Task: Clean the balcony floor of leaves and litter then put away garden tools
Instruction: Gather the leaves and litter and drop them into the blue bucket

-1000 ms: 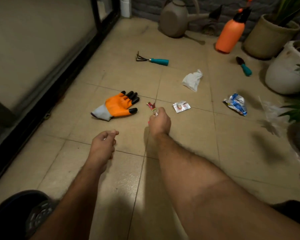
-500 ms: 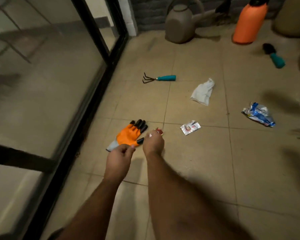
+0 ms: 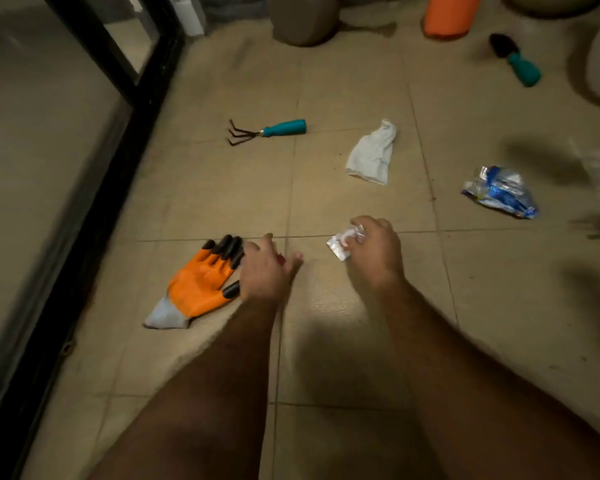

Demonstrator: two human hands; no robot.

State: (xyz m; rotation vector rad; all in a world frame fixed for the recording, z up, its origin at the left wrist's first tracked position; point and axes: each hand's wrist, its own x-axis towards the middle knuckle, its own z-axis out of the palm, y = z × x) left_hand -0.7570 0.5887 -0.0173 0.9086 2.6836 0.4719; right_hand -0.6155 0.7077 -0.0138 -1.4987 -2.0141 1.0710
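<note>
Head cam, looking down at the tiled floor (image 3: 343, 341) with both bare forearms reaching out. Right hand (image 3: 374, 249) is down at the floor with its fingers curled on a small silvery wrapper (image 3: 336, 245), so that grip is holding litter; the wrapper pokes out to the left of the fingers. Left hand (image 3: 264, 268) sits just right of the orange glove (image 3: 201, 284), touching its black fingertips, and there's a bit of red (image 3: 281, 259) showing between thumb and fingers, can't tell exactly what it is or how tightly that grip has it. The glove lies flat, long axis diagonal, cuff toward the lower left, fingers pointing up and right. Farther out, the hand rake (image 3: 267, 131) lies nearly sideways, teal handle to the right, tines pointing left. A crumpled white rag (image 3: 371, 155) is right of it, and a crushed blue and white packet (image 3: 499, 190) is well off to the right. The trowel (image 3: 515, 58) sits top right, teal handle toward lower right, dark blade toward upper left. An orange bottle (image 3: 451, 15) and a grey can (image 3: 303, 19) stand at the top edge, and a black door frame (image 3: 94, 209) runs down the left.
</note>
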